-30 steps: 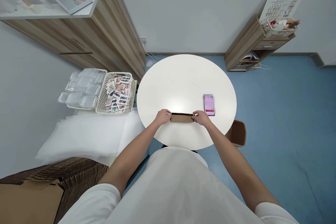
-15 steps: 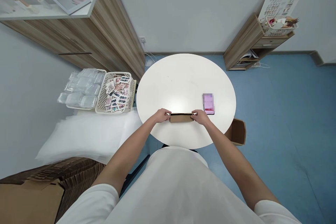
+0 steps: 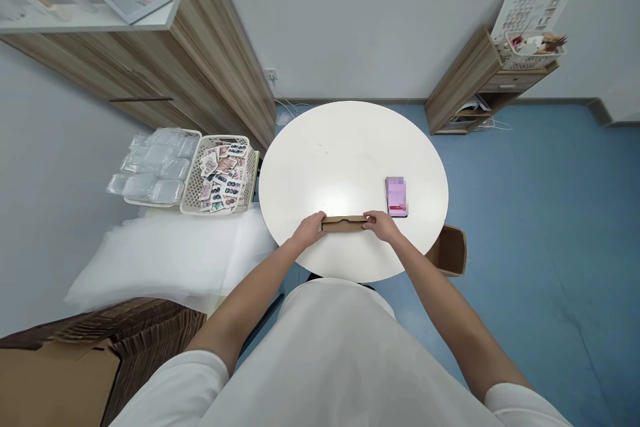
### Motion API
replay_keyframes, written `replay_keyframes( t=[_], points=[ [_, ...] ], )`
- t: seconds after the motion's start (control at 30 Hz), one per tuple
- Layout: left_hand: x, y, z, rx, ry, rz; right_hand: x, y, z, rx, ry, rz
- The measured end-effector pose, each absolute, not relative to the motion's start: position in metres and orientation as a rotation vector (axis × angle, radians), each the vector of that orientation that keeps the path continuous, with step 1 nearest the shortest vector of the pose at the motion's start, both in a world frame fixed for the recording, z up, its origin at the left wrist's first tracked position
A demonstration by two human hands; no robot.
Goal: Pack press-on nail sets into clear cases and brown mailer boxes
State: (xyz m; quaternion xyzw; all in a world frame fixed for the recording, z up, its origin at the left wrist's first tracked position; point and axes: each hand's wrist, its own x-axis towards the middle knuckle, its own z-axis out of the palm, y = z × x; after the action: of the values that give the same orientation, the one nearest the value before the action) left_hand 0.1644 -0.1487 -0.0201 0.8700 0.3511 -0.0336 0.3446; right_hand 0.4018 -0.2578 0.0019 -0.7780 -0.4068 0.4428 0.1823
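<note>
head view: my left hand [image 3: 309,230] and right hand [image 3: 381,224] clamp opposite ends of a slim cardboard box [image 3: 344,223] over the near half of the white table [image 3: 345,153]; a phone [image 3: 397,196] lies toward its right.

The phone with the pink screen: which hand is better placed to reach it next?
Probably the right hand: the phone lies on the table just beyond it, whereas the left hand is at the opposite end of the cardboard box. Both hold the box, so either must first let go.
</note>
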Motion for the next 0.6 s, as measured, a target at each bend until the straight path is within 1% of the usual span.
replay_keyframes(
  t=[0.13, 0.3, 0.4, 0.6],
  points=[
    [0.162, -0.15, -0.024, 2.305, 0.855, -0.037, 0.405, -0.27, -0.003, -2.02, -1.146, 1.276],
    [0.163, -0.153, -0.02, 2.317, 0.873, -0.017, 0.395, -0.273, -0.007, -1.841, -0.634, 1.46],
    [0.163, -0.157, -0.014, 2.239, 0.935, -0.042, 0.385, -0.272, -0.013, -1.843, -0.45, 1.428],
    [0.161, -0.161, -0.011, 1.853, 1.184, -0.043, 0.379, -0.277, -0.02, -1.855, -0.477, 1.344]
  ],
)
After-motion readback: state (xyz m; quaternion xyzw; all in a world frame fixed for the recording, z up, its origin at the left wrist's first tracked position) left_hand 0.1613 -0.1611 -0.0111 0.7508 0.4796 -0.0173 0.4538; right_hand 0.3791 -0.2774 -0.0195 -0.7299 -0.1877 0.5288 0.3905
